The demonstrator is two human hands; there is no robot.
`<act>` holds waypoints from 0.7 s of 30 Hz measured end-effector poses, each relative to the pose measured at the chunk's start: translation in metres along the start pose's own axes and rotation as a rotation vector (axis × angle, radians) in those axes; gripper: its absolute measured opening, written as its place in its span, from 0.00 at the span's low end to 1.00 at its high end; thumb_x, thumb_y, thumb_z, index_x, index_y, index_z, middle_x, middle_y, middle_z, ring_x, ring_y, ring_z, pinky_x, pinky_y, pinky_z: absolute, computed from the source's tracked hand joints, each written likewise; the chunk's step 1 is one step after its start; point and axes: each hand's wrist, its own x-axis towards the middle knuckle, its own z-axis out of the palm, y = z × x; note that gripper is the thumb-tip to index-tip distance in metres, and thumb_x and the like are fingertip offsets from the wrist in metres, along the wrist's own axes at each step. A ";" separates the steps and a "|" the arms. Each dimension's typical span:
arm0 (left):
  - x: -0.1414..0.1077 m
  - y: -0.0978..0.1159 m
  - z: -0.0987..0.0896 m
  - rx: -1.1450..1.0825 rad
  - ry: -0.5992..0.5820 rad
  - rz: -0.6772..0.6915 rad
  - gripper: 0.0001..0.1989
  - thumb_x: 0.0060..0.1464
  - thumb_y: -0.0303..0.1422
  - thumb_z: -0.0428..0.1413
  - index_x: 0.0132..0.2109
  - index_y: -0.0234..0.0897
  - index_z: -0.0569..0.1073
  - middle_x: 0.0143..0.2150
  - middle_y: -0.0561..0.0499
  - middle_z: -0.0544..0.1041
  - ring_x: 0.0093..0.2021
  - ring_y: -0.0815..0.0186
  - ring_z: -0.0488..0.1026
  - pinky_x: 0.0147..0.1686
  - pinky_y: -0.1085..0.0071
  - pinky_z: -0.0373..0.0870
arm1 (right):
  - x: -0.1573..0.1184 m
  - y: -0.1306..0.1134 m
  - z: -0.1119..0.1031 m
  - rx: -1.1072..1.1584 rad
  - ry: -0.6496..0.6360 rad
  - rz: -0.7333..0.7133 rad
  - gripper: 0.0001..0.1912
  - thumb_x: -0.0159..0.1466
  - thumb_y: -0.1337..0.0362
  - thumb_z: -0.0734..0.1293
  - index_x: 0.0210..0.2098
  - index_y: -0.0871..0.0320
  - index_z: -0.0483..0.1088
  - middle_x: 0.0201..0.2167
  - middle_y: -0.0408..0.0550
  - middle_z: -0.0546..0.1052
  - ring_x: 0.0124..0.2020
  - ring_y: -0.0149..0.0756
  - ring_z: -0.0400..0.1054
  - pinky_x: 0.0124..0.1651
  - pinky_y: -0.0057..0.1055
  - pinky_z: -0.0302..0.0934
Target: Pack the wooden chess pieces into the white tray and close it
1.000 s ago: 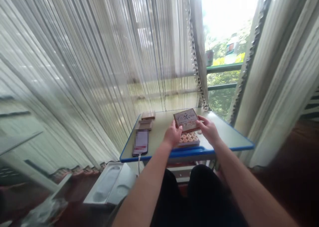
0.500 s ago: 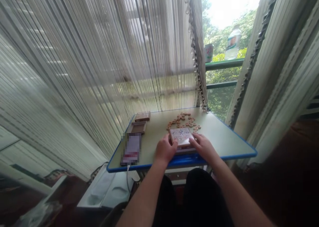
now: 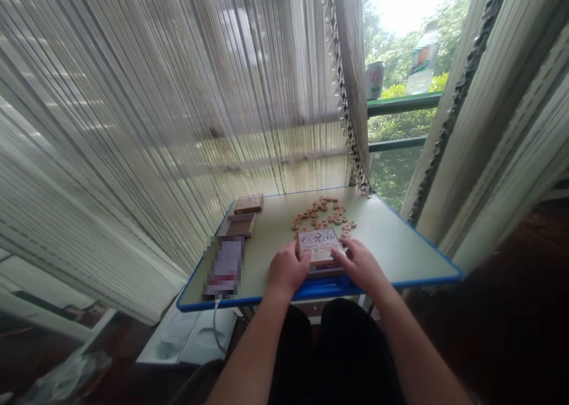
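A Chinese chess box (image 3: 317,244) with a printed lid lies at the near edge of the table, its front side facing me. My left hand (image 3: 288,267) grips its left side, thumb on the lid's lower corner. My right hand (image 3: 361,262) holds the right side, with the thumb over the lid's edge. Just beyond the box, several round wooden chess pieces (image 3: 331,219) are scattered in a loose ring. Whatever my fingers do behind the box's sides is hidden.
On the table's (image 3: 395,239) left stand an open shallow tray (image 3: 240,224), another box (image 3: 249,203) behind it, and a phone (image 3: 225,267) with a white cable (image 3: 216,322). String curtains (image 3: 222,96) hang past the far edge. A can (image 3: 374,80) and a bottle (image 3: 422,61) stand on the window rail.
My view has shifted slightly, so the table appears a little further left. Both hands keep their hold on the box; the pieces lie as before.
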 end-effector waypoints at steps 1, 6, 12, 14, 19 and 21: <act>0.000 0.000 0.000 0.009 -0.008 -0.008 0.16 0.52 0.36 0.49 0.46 0.36 0.71 0.43 0.43 0.75 0.42 0.59 0.71 0.42 0.69 0.65 | 0.000 0.000 0.000 -0.002 -0.005 -0.002 0.22 0.59 0.52 0.59 0.46 0.60 0.68 0.42 0.55 0.71 0.36 0.39 0.67 0.43 0.35 0.61; 0.001 -0.001 0.000 0.024 -0.033 0.002 0.14 0.52 0.37 0.49 0.44 0.37 0.72 0.41 0.44 0.75 0.41 0.59 0.71 0.41 0.69 0.64 | 0.000 -0.002 -0.002 -0.031 -0.054 -0.005 0.19 0.58 0.54 0.61 0.43 0.59 0.68 0.38 0.53 0.71 0.36 0.39 0.66 0.40 0.34 0.61; 0.001 -0.001 0.002 0.116 0.000 -0.009 0.15 0.50 0.37 0.50 0.42 0.35 0.72 0.40 0.42 0.73 0.44 0.57 0.68 0.45 0.66 0.63 | 0.000 0.003 0.001 -0.138 -0.029 -0.065 0.20 0.58 0.52 0.60 0.44 0.57 0.70 0.38 0.53 0.72 0.40 0.43 0.64 0.44 0.38 0.58; 0.002 -0.001 0.003 0.159 0.006 -0.017 0.15 0.49 0.38 0.50 0.41 0.33 0.72 0.40 0.41 0.72 0.46 0.56 0.66 0.47 0.65 0.62 | 0.000 0.006 0.004 -0.211 -0.001 -0.089 0.21 0.58 0.51 0.60 0.44 0.57 0.70 0.37 0.53 0.73 0.43 0.46 0.61 0.47 0.41 0.56; 0.005 -0.004 0.007 0.172 -0.013 -0.008 0.18 0.52 0.39 0.47 0.44 0.32 0.71 0.43 0.40 0.71 0.46 0.55 0.65 0.48 0.64 0.61 | 0.001 0.009 0.008 -0.273 -0.011 -0.093 0.23 0.59 0.50 0.58 0.46 0.58 0.70 0.38 0.54 0.73 0.43 0.46 0.60 0.49 0.42 0.54; 0.005 -0.006 0.008 0.135 -0.017 0.017 0.21 0.53 0.39 0.47 0.51 0.32 0.68 0.47 0.39 0.70 0.48 0.55 0.64 0.50 0.64 0.59 | 0.001 0.009 0.008 -0.267 -0.011 -0.103 0.23 0.60 0.51 0.57 0.47 0.58 0.69 0.40 0.53 0.73 0.45 0.47 0.59 0.50 0.42 0.53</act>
